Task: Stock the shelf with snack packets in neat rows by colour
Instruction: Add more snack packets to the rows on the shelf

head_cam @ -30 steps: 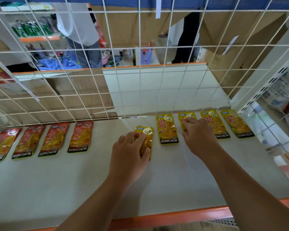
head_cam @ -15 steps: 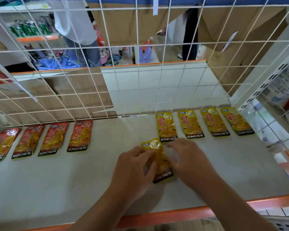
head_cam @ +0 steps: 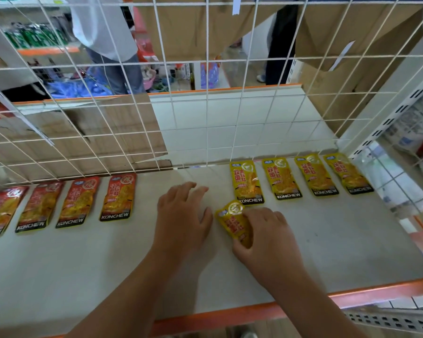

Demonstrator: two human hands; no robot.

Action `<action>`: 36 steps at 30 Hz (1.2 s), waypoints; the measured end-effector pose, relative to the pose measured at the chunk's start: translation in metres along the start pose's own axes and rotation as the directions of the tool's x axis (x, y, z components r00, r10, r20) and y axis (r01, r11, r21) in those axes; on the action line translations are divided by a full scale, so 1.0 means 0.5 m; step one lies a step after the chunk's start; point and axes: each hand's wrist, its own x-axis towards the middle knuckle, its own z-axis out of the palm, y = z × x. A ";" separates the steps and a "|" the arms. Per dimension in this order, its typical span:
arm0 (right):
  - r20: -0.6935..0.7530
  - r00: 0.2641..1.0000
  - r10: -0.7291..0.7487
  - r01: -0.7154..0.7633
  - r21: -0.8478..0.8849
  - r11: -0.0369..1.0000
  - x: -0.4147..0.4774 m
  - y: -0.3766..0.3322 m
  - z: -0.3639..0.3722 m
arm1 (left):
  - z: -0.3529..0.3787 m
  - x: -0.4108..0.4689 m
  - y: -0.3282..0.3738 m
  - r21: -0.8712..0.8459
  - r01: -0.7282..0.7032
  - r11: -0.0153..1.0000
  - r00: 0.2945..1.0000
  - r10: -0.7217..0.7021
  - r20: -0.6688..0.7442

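A wire grid [head_cam: 206,132] backs the shelf [head_cam: 327,252], with cardboard [head_cam: 112,132] beyond it. The loose yellow packet [head_cam: 232,220] lies tilted on the shelf, its lower end hidden by the right hand [head_cam: 269,237], whose grip pinches it. Just left of it the left hand [head_cam: 183,215] is spread, its grip holding nothing. Behind it lie four yellow packets [head_cam: 282,179]. Well to its left lie four red packets [head_cam: 78,201], the outermost cut off.

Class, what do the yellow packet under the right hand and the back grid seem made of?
Yellow packet: probably glossy plastic or foil film; glints and creases in the right hand. Back grid: likely white-coated metal wire; thin crossing rods.
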 end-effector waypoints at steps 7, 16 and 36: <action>-0.090 0.974 0.206 -0.202 0.051 0.978 0.105 0.024 -0.015 | 0.008 0.001 -0.007 0.018 0.012 1.000 1.000 -0.013 0.003; -0.062 0.962 0.267 -0.266 0.023 0.964 0.163 0.011 0.013 | 0.009 0.001 -0.008 -0.005 0.007 1.000 1.000 -0.007 -0.012; -0.064 0.962 0.266 -0.266 0.007 0.964 0.159 -0.003 0.014 | 0.009 0.002 -0.007 0.010 -0.007 1.000 1.000 0.007 -0.018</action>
